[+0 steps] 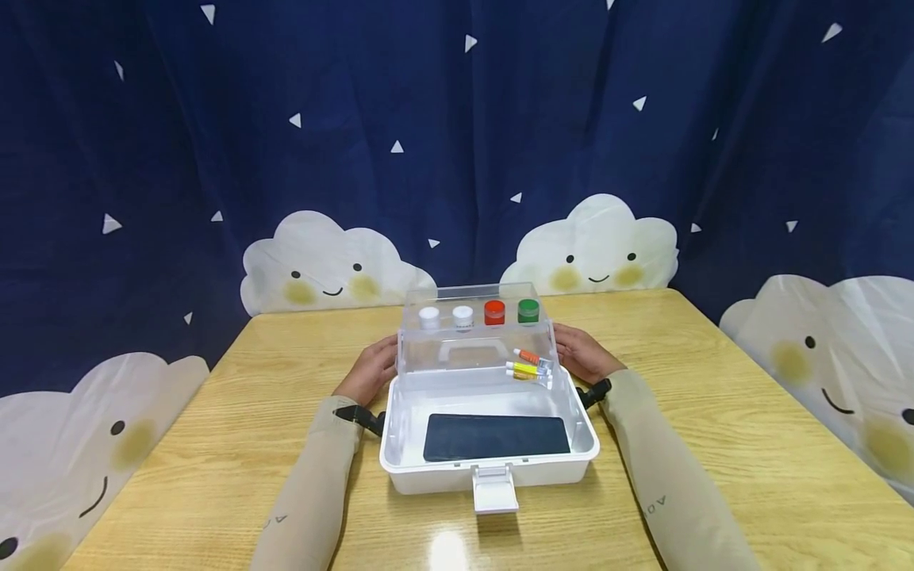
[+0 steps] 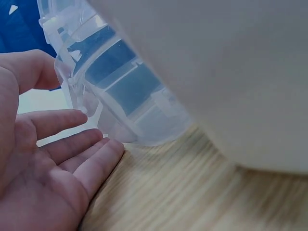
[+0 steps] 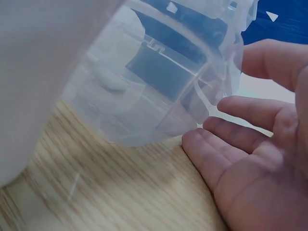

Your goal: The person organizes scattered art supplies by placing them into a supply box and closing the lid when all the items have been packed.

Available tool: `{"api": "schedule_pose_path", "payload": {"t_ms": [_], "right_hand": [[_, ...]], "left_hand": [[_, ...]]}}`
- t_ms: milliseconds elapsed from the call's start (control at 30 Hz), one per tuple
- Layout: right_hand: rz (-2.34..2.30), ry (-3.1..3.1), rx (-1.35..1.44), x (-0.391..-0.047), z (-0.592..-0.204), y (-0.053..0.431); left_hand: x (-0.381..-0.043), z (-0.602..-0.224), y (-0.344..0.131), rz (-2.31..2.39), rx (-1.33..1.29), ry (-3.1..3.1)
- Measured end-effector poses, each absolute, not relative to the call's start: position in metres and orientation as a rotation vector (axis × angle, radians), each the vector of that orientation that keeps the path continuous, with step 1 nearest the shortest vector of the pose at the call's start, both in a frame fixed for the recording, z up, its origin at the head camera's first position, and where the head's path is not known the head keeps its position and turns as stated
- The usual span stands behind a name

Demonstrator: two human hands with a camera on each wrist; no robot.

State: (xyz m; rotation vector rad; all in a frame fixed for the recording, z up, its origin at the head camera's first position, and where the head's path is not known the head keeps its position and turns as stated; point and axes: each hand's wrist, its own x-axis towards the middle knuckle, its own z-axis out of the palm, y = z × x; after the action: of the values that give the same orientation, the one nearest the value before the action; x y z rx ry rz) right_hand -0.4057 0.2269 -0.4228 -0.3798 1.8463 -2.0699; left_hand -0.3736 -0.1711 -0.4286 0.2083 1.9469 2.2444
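A white plastic storage box (image 1: 414,480) stands with its clear lid (image 1: 421,349) tipped back. Along the lid's upper part sit two white-capped jars (image 1: 462,317), a red paint jar (image 1: 494,312) and a green paint jar (image 1: 528,311). Orange and yellow paint tubes (image 1: 524,369) lie lower at its right. A dark flat rectangle (image 1: 496,438) covers part of the box floor. My left hand (image 2: 57,159) touches the lid's left side with extended fingers. Against its right side rests my right hand (image 3: 260,139), fingers likewise extended. Neither hand is curled round the lid.
The box stands on a wooden table (image 1: 286,381), its white front latch (image 1: 494,490) hanging down. A dark blue curtain (image 1: 457,143) with clouds and white triangles borders the table's back and sides. Black wrist straps (image 1: 364,416) sit close to the box walls.
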Motion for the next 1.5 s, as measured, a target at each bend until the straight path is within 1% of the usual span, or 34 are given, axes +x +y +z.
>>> {"api": "schedule_pose_path", "payload": {"t_ms": [600, 900, 1167, 1500], "right_hand": [[-2.079, 1.818, -0.406, -0.405, -0.422, 0.227], [-2.095, 1.809, -0.398, -0.405, -0.421, 0.228], [-2.127, 1.814, -0.462, -0.404, -0.424, 0.228], [-2.125, 1.740, -0.446, -0.399, -0.413, 0.226]], "left_hand": [[-0.370, -0.426, -0.174, 2.252, 0.335, 1.903], [-0.360, -0.414, -0.174, 2.192, 0.381, 1.927], [-0.371, -0.424, -0.173, 2.301, 0.354, 1.887], [-0.369, -0.422, -0.175, 2.334, 0.272, 1.815]]}}
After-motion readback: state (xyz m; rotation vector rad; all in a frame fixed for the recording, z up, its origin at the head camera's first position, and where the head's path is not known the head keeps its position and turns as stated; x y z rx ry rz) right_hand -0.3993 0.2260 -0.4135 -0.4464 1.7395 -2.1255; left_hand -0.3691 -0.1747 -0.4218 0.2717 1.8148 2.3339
